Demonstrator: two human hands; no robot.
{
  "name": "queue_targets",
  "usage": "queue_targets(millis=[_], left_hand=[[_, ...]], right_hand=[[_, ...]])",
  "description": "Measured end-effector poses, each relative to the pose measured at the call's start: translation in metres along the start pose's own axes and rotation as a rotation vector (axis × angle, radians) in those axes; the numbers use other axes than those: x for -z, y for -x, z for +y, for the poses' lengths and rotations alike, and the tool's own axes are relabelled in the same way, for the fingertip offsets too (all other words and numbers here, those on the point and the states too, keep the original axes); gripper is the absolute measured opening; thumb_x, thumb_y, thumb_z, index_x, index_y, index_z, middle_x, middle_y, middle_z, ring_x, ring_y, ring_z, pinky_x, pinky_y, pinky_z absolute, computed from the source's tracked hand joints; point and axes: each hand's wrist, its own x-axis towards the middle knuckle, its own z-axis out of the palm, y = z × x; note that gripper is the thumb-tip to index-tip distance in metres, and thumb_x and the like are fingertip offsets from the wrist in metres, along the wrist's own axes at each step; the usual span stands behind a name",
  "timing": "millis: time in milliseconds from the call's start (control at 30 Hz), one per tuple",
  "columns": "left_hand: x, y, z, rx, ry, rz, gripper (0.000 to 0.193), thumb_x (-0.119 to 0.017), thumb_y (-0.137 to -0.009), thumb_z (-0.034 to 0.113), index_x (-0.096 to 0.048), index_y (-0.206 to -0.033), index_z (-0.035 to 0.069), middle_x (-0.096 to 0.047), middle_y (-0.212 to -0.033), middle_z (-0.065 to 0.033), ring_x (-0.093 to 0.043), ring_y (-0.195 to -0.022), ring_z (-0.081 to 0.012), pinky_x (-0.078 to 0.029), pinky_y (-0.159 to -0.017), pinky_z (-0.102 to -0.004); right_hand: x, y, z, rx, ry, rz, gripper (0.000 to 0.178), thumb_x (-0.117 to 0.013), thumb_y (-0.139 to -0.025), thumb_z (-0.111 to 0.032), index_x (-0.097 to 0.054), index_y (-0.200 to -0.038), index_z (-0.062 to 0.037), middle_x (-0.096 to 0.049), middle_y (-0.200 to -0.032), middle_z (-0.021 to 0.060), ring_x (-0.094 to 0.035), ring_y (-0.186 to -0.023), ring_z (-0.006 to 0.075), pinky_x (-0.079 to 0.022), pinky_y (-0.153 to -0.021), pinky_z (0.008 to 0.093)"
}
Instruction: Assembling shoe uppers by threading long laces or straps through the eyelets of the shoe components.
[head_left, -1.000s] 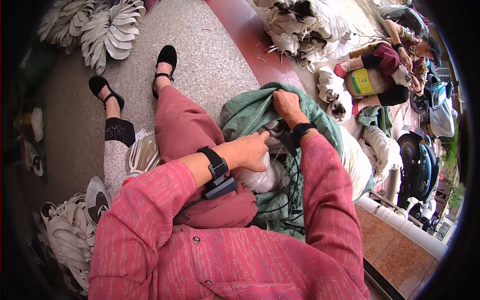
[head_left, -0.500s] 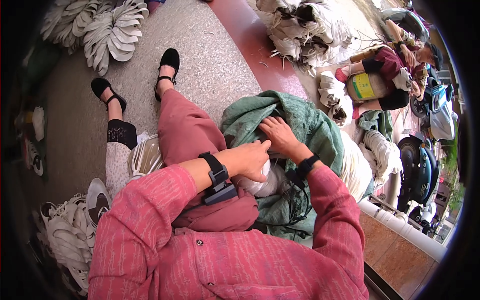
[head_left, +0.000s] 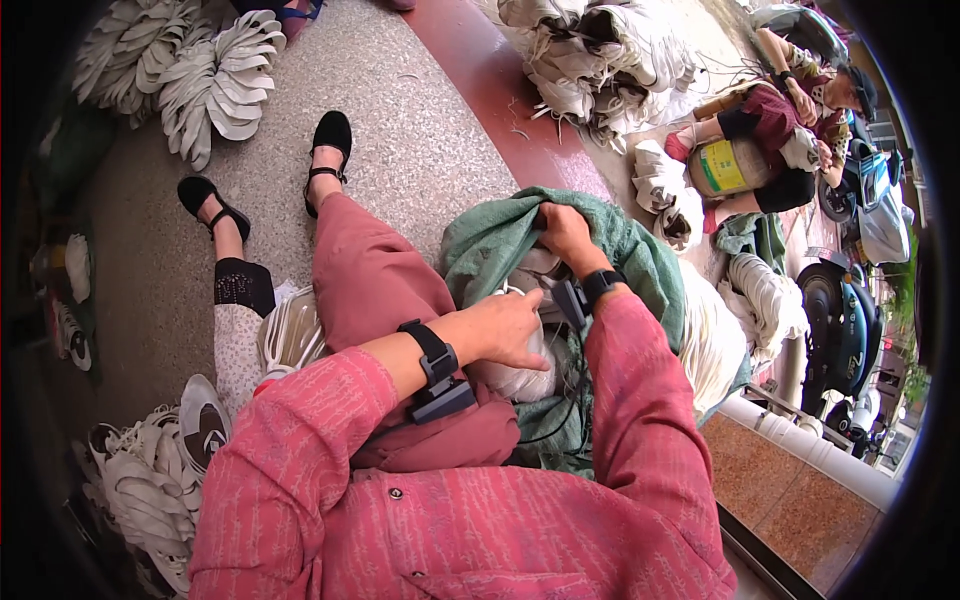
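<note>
A green woven sack (head_left: 625, 235) lies gathered in front of my right leg, its mouth open toward me. My right hand (head_left: 567, 238) is closed round the upper rim of the sack, with its fingertips hidden in the folds. My left hand (head_left: 508, 328) rests over a white bundle (head_left: 515, 380) at the sack's mouth, thumb and forefinger apart. More pale pieces show inside the opening, partly covered by the left hand. What the bundle is made of cannot be made out. Dark straps or cords hang below my right wrist.
White bundles of flat, sole-like pieces (head_left: 222, 85) lie at the far left, with another pile (head_left: 150, 480) near left. A large white heap (head_left: 610, 65) stands at the back. Pale strands (head_left: 712, 325) flank the sack. A seated person (head_left: 790, 130) works at the right, near a scooter (head_left: 842, 330).
My right hand has risen from inside the sack to its rim, drawing the cloth back. More pale contents show. My left hand's fingers have spread and moved slightly.
</note>
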Motion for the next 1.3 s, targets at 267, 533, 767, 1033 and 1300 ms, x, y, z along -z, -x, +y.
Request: queue_targets(millis=[267, 533, 767, 1033, 1300], left_hand=[[0.001, -0.001, -0.004, -0.038, -0.061, -0.029, 0.067, -0.062, -0.076, 0.06, -0.068, -0.088, -0.005, -0.051, -0.105, -0.0193, -0.058, -0.093, -0.0337, -0.049, -0.083, -0.0403], [-0.007, 0.004, -0.014, -0.093, 0.116, 0.076, 0.065, -0.064, -0.072, 0.058, -0.069, -0.09, -0.004, -0.052, -0.102, -0.0212, -0.058, -0.088, -0.0359, -0.049, -0.08, -0.0414], [0.004, 0.004, -0.01, 0.06, 0.154, 0.167, 0.043, -0.059, -0.077, 0.04, -0.067, -0.096, 0.002, -0.06, -0.096, -0.0159, -0.061, -0.09, -0.035, -0.049, -0.081, -0.0426], [0.003, -0.007, -0.029, 0.128, -0.061, 0.23, 0.028, -0.045, -0.089, 0.02, -0.062, -0.108, 0.01, -0.061, -0.104, -0.014, -0.06, -0.102, -0.032, -0.051, -0.086, -0.0449], [0.014, -0.01, -0.02, 0.121, -0.208, 0.237, 0.033, -0.049, -0.091, 0.023, -0.051, -0.124, 0.019, -0.059, -0.097, -0.0114, -0.061, -0.093, -0.0324, -0.051, -0.077, -0.0452]], right_hand=[[0.013, 0.083, -0.035, -0.128, -0.19, -0.093, 0.017, -0.068, -0.074, -0.02, -0.065, -0.081, -0.0055, -0.064, -0.081, 0.0143, -0.062, -0.075, 0.0351, -0.05, -0.067, 0.0444], [-0.057, 0.066, -0.021, -0.202, -0.552, -0.418, 0.031, -0.067, -0.072, -0.034, -0.067, -0.078, -0.0044, -0.066, -0.079, 0.0176, -0.063, -0.075, 0.0368, -0.048, -0.067, 0.0438], [-0.08, 0.062, 0.002, 0.407, -0.185, -0.123, 0.025, -0.069, -0.065, -0.03, -0.068, -0.077, -0.0084, -0.067, -0.077, 0.0159, -0.065, -0.072, 0.0322, -0.049, -0.065, 0.0421], [0.03, 0.092, -0.055, -0.583, -1.283, 0.218, 0.017, -0.068, -0.078, -0.008, -0.059, -0.063, -0.0083, -0.05, -0.058, -0.0032, -0.039, -0.046, 0.0075, -0.028, -0.044, 0.0252], [0.062, 0.109, -0.061, -0.471, -1.099, 0.277, 0.027, -0.079, -0.075, -0.016, -0.053, -0.071, -0.0097, -0.052, -0.065, -0.0052, -0.042, -0.056, 0.0034, -0.033, -0.05, 0.0204]])
